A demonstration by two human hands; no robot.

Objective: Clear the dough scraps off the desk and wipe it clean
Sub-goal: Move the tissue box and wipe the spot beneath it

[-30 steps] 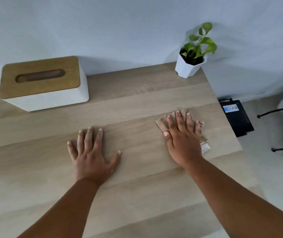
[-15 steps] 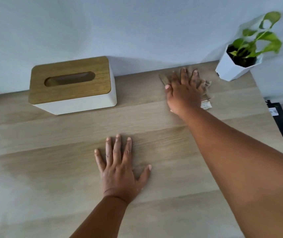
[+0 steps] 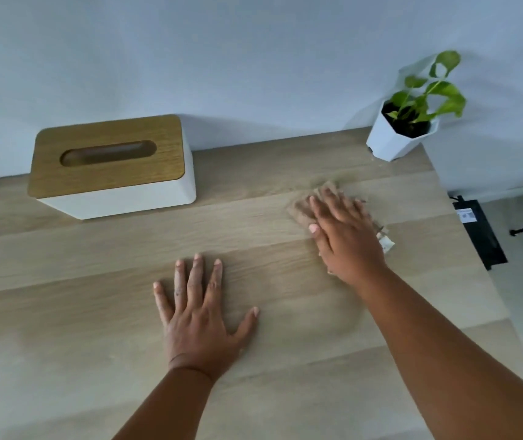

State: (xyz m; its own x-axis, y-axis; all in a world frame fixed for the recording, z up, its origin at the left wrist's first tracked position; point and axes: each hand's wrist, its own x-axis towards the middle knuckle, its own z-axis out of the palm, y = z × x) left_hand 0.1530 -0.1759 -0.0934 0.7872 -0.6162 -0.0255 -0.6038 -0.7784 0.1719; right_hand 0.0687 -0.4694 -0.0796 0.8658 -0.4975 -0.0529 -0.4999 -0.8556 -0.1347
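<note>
Both hands, left (image 3: 201, 325) and right (image 3: 347, 239), lie flat, fingers (image 3: 195, 277) straight.

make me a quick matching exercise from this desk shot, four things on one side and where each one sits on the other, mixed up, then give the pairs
Things:
1. tissue box
2. potted plant
3. cloth
4. left hand

Places:
A. under the right hand
B. back right corner of the desk
C. flat on bare wood, near the middle
D. back left, against the wall

Pairs: 1-D, 2-B, 3-A, 4-C

Wooden desk (image 3: 95, 312), tissue box (image 3: 111, 166), potted plant (image 3: 402, 131), cloth (image 3: 301, 208)
</note>
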